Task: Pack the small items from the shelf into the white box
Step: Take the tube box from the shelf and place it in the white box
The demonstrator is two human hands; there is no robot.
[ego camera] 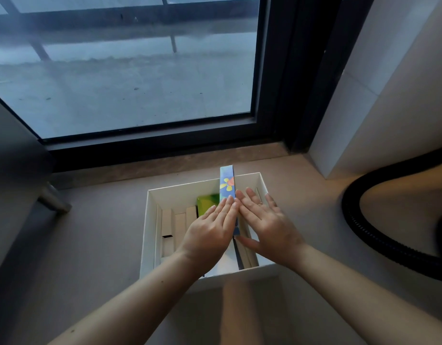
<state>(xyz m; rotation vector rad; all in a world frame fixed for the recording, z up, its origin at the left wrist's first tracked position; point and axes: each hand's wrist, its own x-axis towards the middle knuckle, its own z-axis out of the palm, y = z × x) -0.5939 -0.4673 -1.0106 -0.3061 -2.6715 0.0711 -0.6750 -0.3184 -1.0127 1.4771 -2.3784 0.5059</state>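
Note:
A white box (147, 235) stands open on the floor below the window. A tall blue carton with a flower print (226, 183) stands upright in it and sticks out above the far rim. My left hand (210, 230) and my right hand (264, 225) lie flat against the carton's two sides, fingers straight, pressing it between the palms. A green packet (207, 204) lies behind my left hand, and several pale cartons (177, 222) stand along the box's left side. The carton's lower part is hidden by my hands.
A dark-framed window (140, 135) rises just behind the box above a brown sill. A black ribbed hose (359, 227) curves over the floor at the right. A white wall panel (364, 120) stands at the right, and a metal leg (53, 197) at the left.

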